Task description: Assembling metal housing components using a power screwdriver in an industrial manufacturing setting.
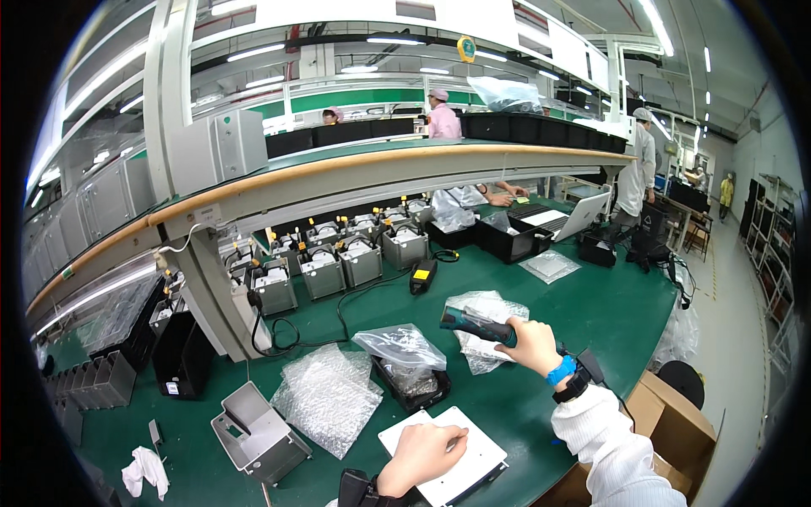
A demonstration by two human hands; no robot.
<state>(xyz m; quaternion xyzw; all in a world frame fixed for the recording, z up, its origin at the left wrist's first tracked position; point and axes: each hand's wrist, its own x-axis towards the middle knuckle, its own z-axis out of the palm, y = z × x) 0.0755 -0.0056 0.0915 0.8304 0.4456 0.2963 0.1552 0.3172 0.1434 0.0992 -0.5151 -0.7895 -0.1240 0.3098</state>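
Note:
My right hand (530, 346) is wrapped round the grip of a dark cordless screwdriver with teal parts (473, 326), raised above the green bench and pointing left. Close to the bench's near edge, my left hand (427, 456) rests over a white flat panel (473, 452). Its fingers are curled together, and whatever they pinch, if anything, is too small to make out. Just beyond the panel stands a black tray (436, 397) with small parts, partly covered by a clear plastic bag (401, 345). A grey metal housing (258, 435) sits to the left.
Bubble wrap sheets (329, 397) lie mid-bench. Several grey units with cables (361, 260) stand in rows under the shelf (405, 165). A black charger (423, 276), a laptop (583, 213) and black bins (182, 355) are around. A cardboard box (667, 422) stands at right. Other people work beyond.

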